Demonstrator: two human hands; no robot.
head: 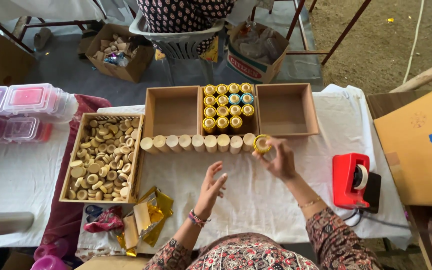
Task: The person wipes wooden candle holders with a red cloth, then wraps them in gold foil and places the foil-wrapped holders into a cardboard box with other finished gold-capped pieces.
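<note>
My right hand [279, 161] grips a gold-wrapped cylinder [262, 143] at the right end of a row of plain wooden cylinders [196, 143] lying on the white cloth. My left hand [211, 187] hovers open above the cloth, just in front of the row, holding nothing. Behind the row stand three wooden boxes: the left box [171, 111] and the right box [285, 109] hold nothing visible, and the middle box [228, 107] is packed with upright gold-topped cylinders, two with blue tops.
A wooden tray of round wooden caps [101, 157] sits at left. Gold foil sheets [151, 215] lie near the front edge. A red tape dispenser [352, 181] stands at right, beside a cardboard box [421, 145]. Pink plastic containers [21, 110] sit far left.
</note>
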